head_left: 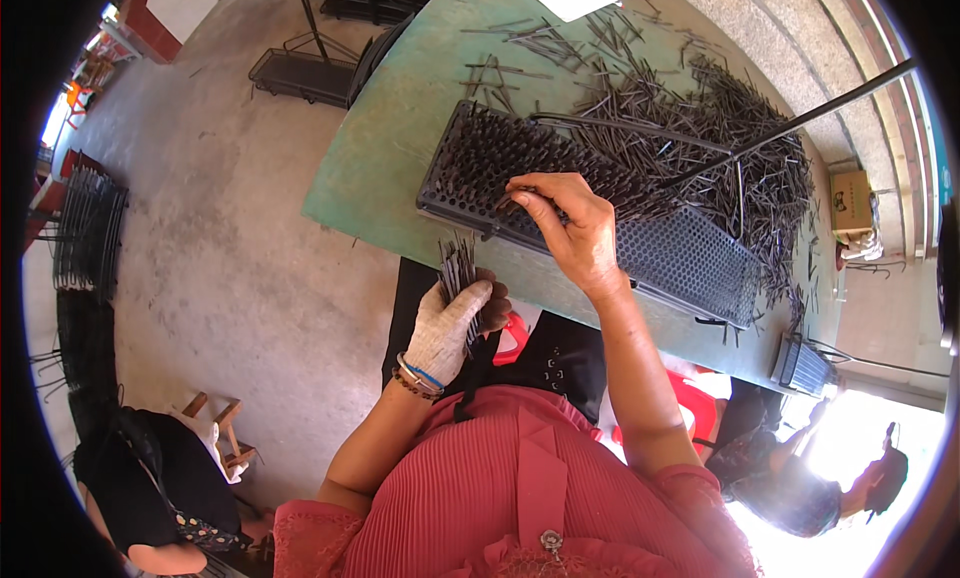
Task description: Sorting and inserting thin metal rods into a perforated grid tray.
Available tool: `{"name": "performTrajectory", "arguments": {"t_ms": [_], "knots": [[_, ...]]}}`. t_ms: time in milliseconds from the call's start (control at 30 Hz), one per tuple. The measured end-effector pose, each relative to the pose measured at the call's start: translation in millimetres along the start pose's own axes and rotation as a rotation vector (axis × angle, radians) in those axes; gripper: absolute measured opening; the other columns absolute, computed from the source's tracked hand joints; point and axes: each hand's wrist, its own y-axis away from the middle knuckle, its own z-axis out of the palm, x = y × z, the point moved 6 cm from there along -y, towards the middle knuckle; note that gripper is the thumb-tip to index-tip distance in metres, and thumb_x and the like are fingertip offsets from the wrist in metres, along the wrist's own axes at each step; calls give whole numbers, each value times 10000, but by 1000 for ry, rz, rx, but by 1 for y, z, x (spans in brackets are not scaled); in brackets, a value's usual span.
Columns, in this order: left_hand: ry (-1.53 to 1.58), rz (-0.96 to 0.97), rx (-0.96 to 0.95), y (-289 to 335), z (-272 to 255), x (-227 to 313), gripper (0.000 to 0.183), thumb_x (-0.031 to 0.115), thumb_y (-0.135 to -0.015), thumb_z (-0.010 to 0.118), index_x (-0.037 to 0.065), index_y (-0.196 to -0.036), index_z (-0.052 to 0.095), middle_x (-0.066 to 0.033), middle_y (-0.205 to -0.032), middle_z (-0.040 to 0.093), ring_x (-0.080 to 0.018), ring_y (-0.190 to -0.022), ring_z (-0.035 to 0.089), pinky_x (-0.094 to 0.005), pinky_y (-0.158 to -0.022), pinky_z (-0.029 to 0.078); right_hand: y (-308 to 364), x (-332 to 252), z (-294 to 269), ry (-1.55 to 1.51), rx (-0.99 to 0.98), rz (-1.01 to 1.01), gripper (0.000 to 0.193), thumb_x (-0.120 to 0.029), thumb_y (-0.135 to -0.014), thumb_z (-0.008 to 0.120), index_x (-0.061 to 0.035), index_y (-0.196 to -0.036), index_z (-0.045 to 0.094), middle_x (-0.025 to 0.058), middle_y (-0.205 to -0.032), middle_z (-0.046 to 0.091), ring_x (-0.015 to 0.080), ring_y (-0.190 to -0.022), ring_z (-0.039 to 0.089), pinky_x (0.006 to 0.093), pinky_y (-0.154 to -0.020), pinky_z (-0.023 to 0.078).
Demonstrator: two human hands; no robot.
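My left hand (448, 323), in a pale knitted glove with darker fingertips, is closed round a bundle of thin dark rods (458, 266) that point upward. It is in front of the green table's near edge. My bare right hand (572, 223) is over a long black perforated tray (690, 263), with thumb and forefinger pinched on what looks like a thin dark rod. Many rods (490, 158) stand upright in the holes of the tray's left part. On its right part the round holes show. A thin black bar handle (790, 126) rises from the tray.
Loose dark rods (720, 108) lie heaped behind the tray on the green table (350, 173). Another black tray (305, 76) is beyond the table's left edge; a smaller one (803, 363) is at the right. Other people sit at lower left (150, 478) and lower right (790, 478).
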Motion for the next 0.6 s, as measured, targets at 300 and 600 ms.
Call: {"name": "performTrajectory", "arguments": {"t_ms": [300, 600], "knots": [[-21, -8, -1, 0, 4, 1, 233, 152, -945, 615, -3, -1110, 563, -109, -946, 672, -190, -763, 676, -309, -683, 555, 10, 17, 4, -123, 155, 164, 150, -78, -847, 713, -34, -990, 717, 85, -955, 726, 244, -876, 667, 330, -823, 507], [-22, -12, 11, -3, -2, -4, 233, 152, -945, 616, 9, -1124, 574, -101, -953, 679, -180, -768, 674, -297, -675, 546, 12, 14, 1, -83, 154, 125, 146, -85, -849, 716, -34, -986, 719, 72, -925, 728, 221, -859, 654, 334, -828, 492]]}}
